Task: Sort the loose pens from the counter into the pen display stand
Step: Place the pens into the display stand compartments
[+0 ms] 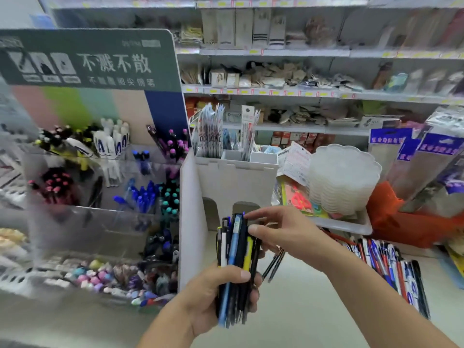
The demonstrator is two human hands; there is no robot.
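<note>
My left hand [223,292] grips a thick bundle of pens [237,262], thumb wrapped across the front, tips pointing down over the worktop [313,310]. My right hand [283,234] pinches at the top of the bundle, forefinger on a dark pen's cap and thumb on its side, with two thin black pens [275,264] caught under its lower fingers.

The bundle is fat and loosely stacked, so as I draw one pen out I judge its neighbours may drag up with it and spill. The two thin pens look barely trapped and could drop.

The stand [100,184] sits to the left, its tiers sorted by colour; the picture is blurred there, so I could misjudge a slot and mix kinds. More loose pens [391,267] lie on the worktop to the right, near enough for my forearm to sweep them.
</note>
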